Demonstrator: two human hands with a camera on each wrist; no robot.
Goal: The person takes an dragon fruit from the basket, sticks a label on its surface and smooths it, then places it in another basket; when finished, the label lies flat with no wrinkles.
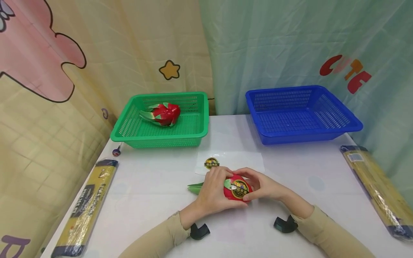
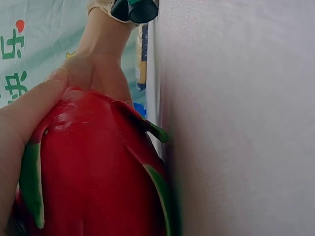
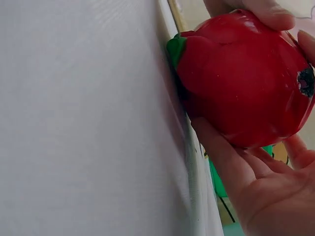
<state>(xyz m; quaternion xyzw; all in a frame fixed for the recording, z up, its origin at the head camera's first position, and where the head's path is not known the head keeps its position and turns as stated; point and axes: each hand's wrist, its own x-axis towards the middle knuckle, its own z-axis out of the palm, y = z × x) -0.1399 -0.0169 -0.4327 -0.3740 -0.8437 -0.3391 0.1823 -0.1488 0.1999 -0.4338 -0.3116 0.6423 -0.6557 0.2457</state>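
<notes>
A red dragon fruit [image 1: 228, 194] with green leaf tips lies sideways low over the white table, its leafy end pointing left. My left hand [image 1: 209, 191] grips it from the left, fingers over the top and thumb along the near side. From the right, my right hand [image 1: 266, 185] holds the rounded end, its thumb at the edge of a round black-and-gold label [image 1: 240, 189] on the fruit's skin. The left wrist view shows the smooth red skin [image 2: 93, 162] close up. In the right wrist view, fingers [image 3: 221, 152] support the fruit's end beside a dark scar.
Just behind the hands lies a white sticker sheet [image 1: 238, 161] bearing another round label. A green basket [image 1: 161, 139] with a second dragon fruit [image 1: 166, 114] stands back left, a blue basket [image 1: 309, 134] back right. Yellow packages lie along both sides; a wrapped lollipop [image 1: 116, 152] is at left.
</notes>
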